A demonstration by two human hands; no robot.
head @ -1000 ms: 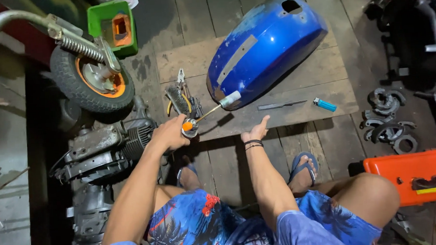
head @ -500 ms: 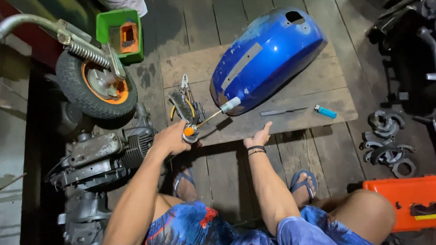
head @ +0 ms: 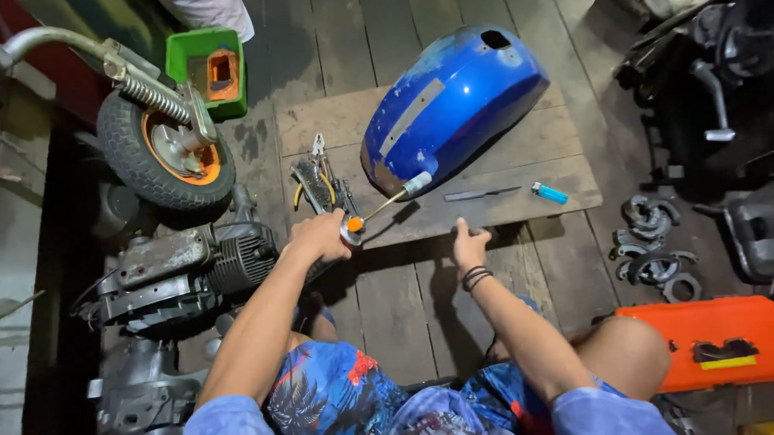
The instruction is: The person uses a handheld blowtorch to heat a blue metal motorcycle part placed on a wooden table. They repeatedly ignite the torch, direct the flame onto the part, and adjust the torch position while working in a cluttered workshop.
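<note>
- My left hand (head: 318, 238) has its fingers clamped on a small torch (head: 378, 207) with an orange knob, its tip against the lower edge of the blue fuel tank (head: 456, 110).
- My right hand (head: 469, 244) rests on the near edge of the wooden board (head: 526, 203), fingers together, holding nothing.
- Pliers (head: 320, 179) lie left of the tank; a blue lighter (head: 549, 193) lies to its right.

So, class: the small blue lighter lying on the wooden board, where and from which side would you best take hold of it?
Pinch the lighter across its blue middle, coming straight down from above. It lies flat on the board, slim and slightly angled, with bare wood on both long sides, so finger and thumb probably fit either side. The right hand at the board's near edge is closest; the left hand holds a tool.
</note>
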